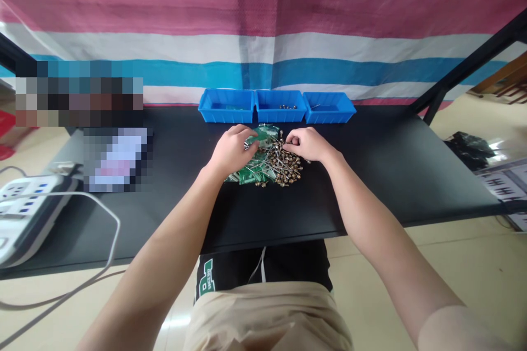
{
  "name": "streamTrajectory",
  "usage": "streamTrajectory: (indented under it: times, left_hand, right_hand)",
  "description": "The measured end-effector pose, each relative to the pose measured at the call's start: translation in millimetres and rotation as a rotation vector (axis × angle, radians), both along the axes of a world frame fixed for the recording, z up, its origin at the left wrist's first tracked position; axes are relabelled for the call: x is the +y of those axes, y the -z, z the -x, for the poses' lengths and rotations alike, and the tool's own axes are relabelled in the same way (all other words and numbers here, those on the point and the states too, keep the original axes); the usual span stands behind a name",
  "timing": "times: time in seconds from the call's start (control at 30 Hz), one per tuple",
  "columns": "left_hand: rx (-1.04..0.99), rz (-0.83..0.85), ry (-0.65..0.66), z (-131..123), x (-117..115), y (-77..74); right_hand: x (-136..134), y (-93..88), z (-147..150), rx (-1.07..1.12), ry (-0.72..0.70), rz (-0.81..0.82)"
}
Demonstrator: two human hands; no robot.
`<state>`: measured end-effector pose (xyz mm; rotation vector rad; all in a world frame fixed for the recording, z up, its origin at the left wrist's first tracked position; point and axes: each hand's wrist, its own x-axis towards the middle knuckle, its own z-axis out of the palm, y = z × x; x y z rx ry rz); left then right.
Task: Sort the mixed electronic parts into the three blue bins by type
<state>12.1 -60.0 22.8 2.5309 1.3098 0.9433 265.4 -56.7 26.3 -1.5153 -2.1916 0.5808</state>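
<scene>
Parts pile [272, 162], mid-table [370, 186]; bare room at 3 and 9 o'clock. Pins lie every way. Bins [276, 105] at 12. Left hand [233, 149], right hand [307, 143] curled on pile; grip cannot be told.

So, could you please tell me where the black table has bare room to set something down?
The table is bare right of the right hand, and along the front edge below the parts pile. It is crowded between the pile and the blue bins, and at left by the power strip.
</scene>
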Motion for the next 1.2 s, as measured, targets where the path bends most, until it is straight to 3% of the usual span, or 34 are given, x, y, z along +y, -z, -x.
streamTrajectory:
  times: [0.43,1.2]
  left_hand:
    - [0.02,0.009,-0.016,-1.2,-0.9,-0.5]
    - [0.022,0.006,-0.01,-0.4,0.0,0.4]
  right_hand:
    - [2.4,3.0,-2.3,0.056,0.032,-0.017]
    - [5.7,5.1,-1.8,-0.085,0.093,-0.022]
